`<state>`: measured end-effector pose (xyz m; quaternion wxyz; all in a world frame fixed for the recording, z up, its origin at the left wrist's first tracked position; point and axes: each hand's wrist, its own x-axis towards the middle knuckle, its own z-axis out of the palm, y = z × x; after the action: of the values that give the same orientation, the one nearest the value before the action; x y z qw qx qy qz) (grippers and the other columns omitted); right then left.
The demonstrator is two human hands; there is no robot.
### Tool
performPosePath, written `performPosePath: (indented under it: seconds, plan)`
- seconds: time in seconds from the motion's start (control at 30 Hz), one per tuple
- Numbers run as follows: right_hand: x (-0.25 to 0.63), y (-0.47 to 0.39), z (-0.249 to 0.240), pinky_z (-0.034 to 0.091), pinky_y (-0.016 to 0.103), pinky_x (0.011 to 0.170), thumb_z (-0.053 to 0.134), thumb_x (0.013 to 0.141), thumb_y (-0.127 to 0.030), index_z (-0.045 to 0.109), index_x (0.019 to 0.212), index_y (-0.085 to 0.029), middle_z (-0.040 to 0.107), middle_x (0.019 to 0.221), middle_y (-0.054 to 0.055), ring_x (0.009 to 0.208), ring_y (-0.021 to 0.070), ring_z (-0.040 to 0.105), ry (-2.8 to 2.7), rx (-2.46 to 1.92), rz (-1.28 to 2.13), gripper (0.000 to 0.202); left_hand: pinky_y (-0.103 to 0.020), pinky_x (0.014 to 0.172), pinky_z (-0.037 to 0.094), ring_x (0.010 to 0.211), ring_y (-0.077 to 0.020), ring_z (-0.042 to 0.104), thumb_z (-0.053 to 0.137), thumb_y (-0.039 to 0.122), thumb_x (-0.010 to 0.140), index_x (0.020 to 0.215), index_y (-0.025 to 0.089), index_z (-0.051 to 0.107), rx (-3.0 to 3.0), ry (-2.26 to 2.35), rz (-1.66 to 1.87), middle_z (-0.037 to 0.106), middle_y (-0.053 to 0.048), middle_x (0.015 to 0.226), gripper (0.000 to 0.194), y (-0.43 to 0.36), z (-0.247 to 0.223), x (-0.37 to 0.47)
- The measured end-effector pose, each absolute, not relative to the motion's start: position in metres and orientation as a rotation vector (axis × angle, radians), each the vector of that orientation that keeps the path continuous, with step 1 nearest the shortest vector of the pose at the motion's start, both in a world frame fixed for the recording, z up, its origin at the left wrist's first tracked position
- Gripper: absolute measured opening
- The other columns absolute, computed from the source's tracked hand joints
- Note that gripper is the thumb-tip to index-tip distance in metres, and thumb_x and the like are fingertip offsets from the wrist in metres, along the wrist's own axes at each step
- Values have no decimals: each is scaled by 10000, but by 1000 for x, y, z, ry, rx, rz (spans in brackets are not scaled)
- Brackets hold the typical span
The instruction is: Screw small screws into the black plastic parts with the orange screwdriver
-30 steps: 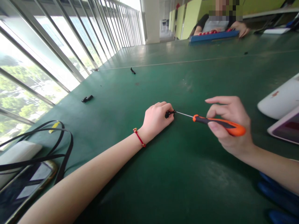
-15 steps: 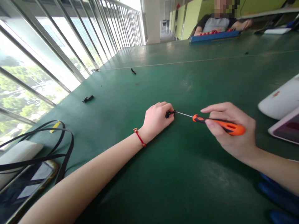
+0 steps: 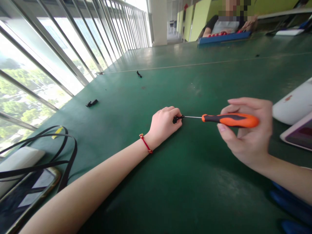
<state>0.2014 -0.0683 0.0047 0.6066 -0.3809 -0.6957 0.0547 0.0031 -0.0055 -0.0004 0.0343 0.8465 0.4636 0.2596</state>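
Head view: small black part (image 3: pixel 175 120) pinched by left hand (image 3: pixel 164 123) over table (image 3: pixel 170 188); orange-and-black screwdriver (image 3: pixel 230 120) loosely gripped by right hand (image 3: pixel 254 141), shaft levelled at part

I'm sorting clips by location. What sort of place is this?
Probably an office-like work area: a long green table, yellow-green partitions and a metal railing with trees outside.

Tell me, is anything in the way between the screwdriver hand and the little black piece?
Nothing visible is. The right hand holds the orange-and-black screwdriver, and its metal shaft runs straight over the green tabletop to the small black piece held in the left hand.
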Motion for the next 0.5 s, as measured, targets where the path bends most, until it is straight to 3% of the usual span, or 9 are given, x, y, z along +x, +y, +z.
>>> performPosePath:
  seconds: [0.07, 0.2, 0.37, 0.5]
  plan:
    - [202, -67, 4, 483, 304, 572, 714, 694, -178, 533, 1134, -280, 550, 788, -11, 642, 133, 563, -1621, -873, 209, 486, -277, 692, 458, 805, -166, 627, 567, 198, 797, 807, 197, 659, 2598, 1408, 804, 707, -14, 881, 93, -5, 0, 3]
    - [203, -68, 14, 382, 249, 421, 691, 756, -224, 568, 828, -247, 555, 583, -53, 460, 87, 505, -1712, -968, 162, 144, -282, 711, 472, 804, -164, 633, 582, 202, 783, 802, 190, 668, 2535, 1370, 826, 707, -12, 869, 89, -3, -1, 2]
    - [202, -56, 47, 379, 226, 428, 710, 751, -254, 528, 625, -209, 565, 566, -43, 474, 67, 494, -1816, -1024, 43, 226, -292, 746, 496, 800, -162, 641, 608, 201, 758, 779, 189, 688, 2431, 1276, 839, 715, -8, 826, 84, 2, -1, 2]
    - [198, -32, 76, 341, 202, 433, 724, 732, -245, 587, 649, -182, 539, 561, -41, 474, 43, 430, -1945, -1146, 84, 172, -272, 725, 518, 770, -148, 651, 634, 199, 736, 792, 180, 717, 2264, 1207, 861, 729, -16, 832, 102, 7, -5, -1]
